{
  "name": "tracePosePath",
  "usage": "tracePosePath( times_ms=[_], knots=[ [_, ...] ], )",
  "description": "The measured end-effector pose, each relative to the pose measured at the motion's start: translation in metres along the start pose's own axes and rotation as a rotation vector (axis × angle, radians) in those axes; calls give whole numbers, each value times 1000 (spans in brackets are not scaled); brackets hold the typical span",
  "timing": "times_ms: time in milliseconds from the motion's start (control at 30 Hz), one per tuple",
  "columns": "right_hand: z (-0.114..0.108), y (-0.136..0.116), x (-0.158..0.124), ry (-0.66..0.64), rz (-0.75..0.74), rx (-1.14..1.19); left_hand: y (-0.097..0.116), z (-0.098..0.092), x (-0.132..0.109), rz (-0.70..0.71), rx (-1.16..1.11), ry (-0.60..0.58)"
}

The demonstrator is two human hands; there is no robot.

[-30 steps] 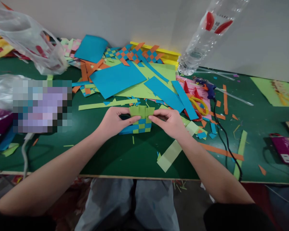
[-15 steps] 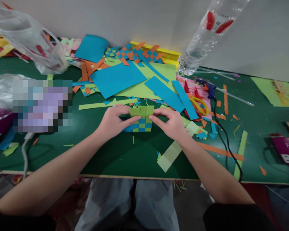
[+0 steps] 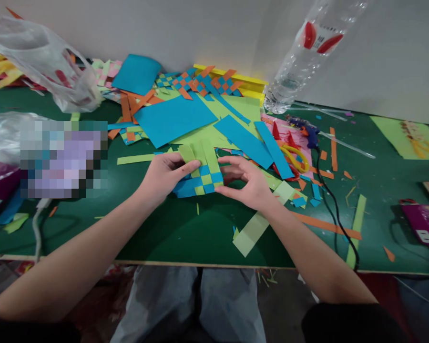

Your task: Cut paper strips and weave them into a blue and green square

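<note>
A small woven paper piece (image 3: 207,178) in blue and light green checks is raised a little above the green table, its long green strips pointing away from me. My left hand (image 3: 163,178) is closed on its left side, thumb on top of the weave and fingers hidden behind. At the lower right corner, my right hand (image 3: 246,183) pinches the edge with the thumb, its index finger loosely stretched out above. A blue strip end sticks out under my left thumb. Beyond the piece lie large blue paper sheets (image 3: 175,119) on a light green sheet.
To the right are yellow-handled scissors (image 3: 298,159), a blue glue gun (image 3: 309,133) with a black cord and a clear plastic bottle (image 3: 293,71). Orange and green paper strips are scattered around. A plastic bag (image 3: 57,66) and a blurred device with a cable stand left.
The green strips, folded down under both thumbs before, now lie opened out away from me, showing more of the checks. My right hand has moved down to the lower right corner.
</note>
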State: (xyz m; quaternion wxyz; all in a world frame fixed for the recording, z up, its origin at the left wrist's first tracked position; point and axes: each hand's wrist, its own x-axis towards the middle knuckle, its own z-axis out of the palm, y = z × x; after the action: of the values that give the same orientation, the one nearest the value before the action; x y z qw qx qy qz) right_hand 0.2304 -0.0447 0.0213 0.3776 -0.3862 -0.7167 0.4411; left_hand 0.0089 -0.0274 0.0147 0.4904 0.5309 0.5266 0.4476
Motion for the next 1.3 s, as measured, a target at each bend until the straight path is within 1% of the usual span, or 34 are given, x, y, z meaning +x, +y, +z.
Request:
tracePosePath(
  times_ms=[100, 333, 600, 700, 800, 867, 967, 1033, 1133, 1300],
  knots=[
    [0, 0, 0, -21, 5, 34, 1, 0, 0, -23, -18, 2],
    [0, 0, -1, -71, 66, 140, 2, 0, 0, -48, -54, -22],
    [3, 3, 0, -39, 66, 183, -1, 0, 1, -25, -45, -23],
    [2, 0, 0, -32, 74, 151, -2, 0, 1, -8, -25, -21],
    [1, -3, 0, 8, 109, 72, -1, -1, 0, 18, 27, -21],
    [0, -4, 1, 24, 133, 34, 1, -1, 0, 65, 98, -12],
    [-1, -2, 2, 10, 151, -4, 4, -2, -1, 157, 250, 9],
    [-1, -1, 3, -2, 154, -26, 6, -3, -2, 189, 318, 27],
    [-2, 0, 4, 0, 161, -41, 8, -3, -2, 203, 370, 48],
    [-1, 1, 4, -23, 184, 9, 9, -3, -2, 235, 439, 55]
  ],
)
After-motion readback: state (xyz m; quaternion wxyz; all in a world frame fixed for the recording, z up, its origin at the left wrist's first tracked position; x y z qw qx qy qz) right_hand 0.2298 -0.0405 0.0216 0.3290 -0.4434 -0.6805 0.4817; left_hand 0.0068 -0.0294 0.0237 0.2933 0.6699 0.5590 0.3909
